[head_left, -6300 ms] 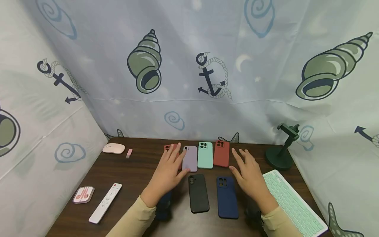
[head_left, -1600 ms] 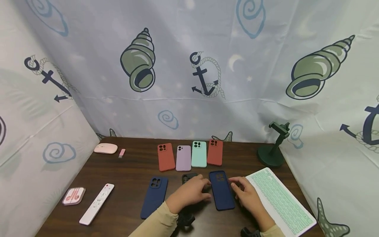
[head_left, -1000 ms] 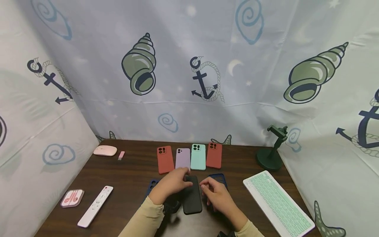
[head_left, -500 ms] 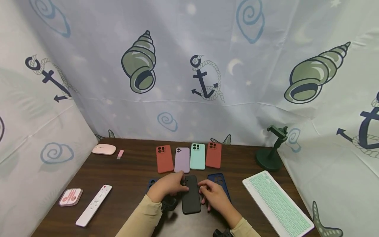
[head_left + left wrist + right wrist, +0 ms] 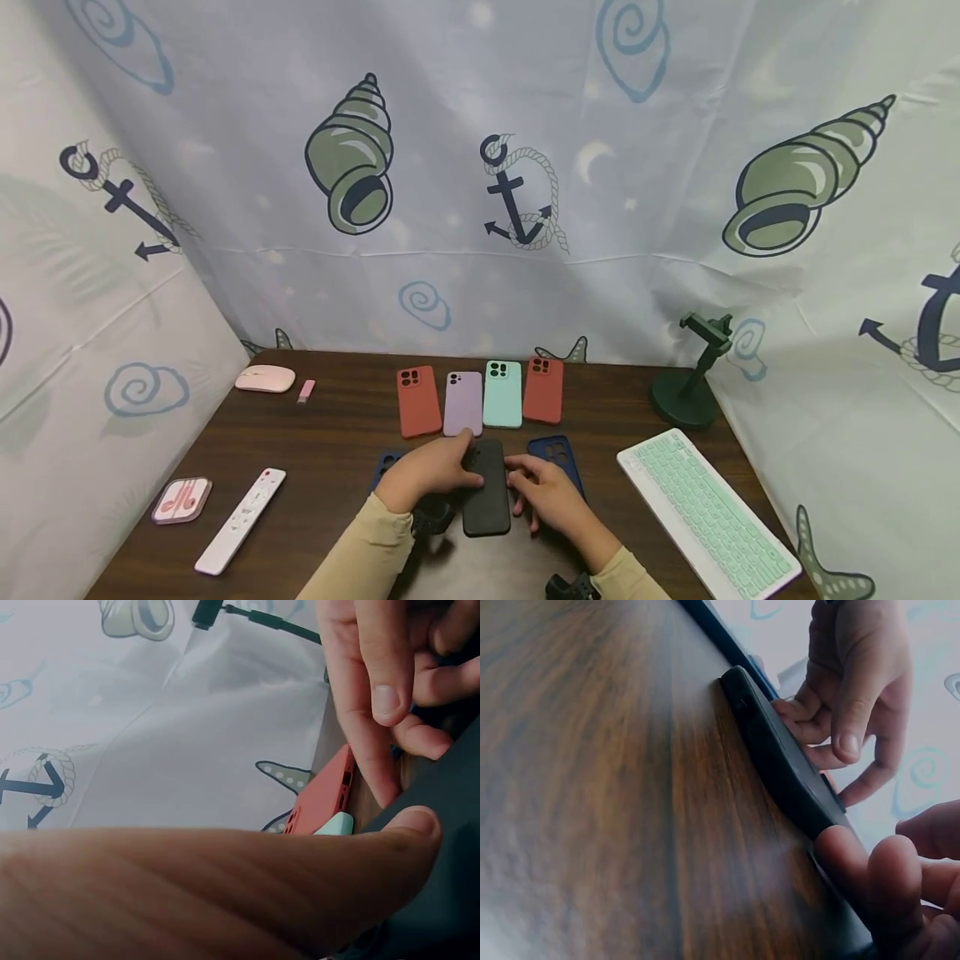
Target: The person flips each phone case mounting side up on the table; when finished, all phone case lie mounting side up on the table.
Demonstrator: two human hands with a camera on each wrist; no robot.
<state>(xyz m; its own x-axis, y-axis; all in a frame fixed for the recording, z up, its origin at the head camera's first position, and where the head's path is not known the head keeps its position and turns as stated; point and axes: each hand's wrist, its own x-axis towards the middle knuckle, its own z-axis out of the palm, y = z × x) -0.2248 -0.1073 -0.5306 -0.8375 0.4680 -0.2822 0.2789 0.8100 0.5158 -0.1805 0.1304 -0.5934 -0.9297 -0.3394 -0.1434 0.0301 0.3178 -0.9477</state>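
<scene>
A black phone case [image 5: 491, 500] lies on the table between both hands. My left hand [image 5: 431, 471] holds its far left corner, thumb over its face and fingers along the left edge and far end. My right hand [image 5: 547, 492] touches the case's right edge with bent fingertips; its thumb stays apart in the left wrist view. The right wrist view shows the black case's near edge [image 5: 769, 765] low over the wood. Partly behind my right hand is a dark blue phone case [image 5: 558, 452]. Another blue case [image 5: 386, 463] shows beyond my left hand, which hides most of it.
Behind the hands stand in a row a red case [image 5: 418, 400], a lilac case [image 5: 463, 404], a mint case [image 5: 502, 393] and a second red case [image 5: 543, 390]. Keyboard [image 5: 708, 508] and green stand [image 5: 686, 392] are at right; remote [image 5: 242, 521], earphone box [image 5: 182, 501], mouse [image 5: 265, 378] at left.
Both hands have moved left from the right blue case to the black case since 1.6 seconds ago. Over the last half second the hands and case have barely shifted.
</scene>
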